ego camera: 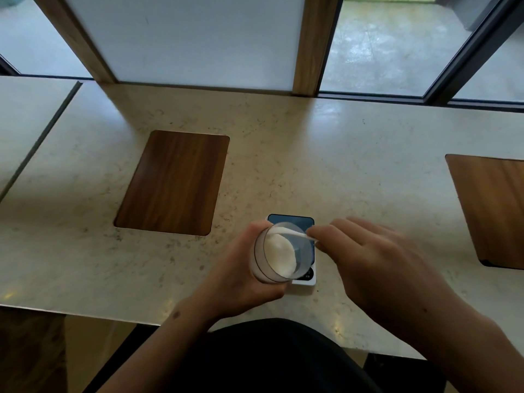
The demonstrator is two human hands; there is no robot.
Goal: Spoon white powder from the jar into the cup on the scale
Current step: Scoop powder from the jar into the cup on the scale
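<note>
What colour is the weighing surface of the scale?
Dark blue on the scale, with a white body around it; only the head view shows it.

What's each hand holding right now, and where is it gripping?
Left hand grips the clear powder-filled jar around its side. Right hand pinches the white spoon by its handle end.

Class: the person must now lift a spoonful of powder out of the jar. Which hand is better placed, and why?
The right hand. It pinches the white spoon, whose bowl reaches into the jar. The left hand is wrapped around the tilted jar.
</note>
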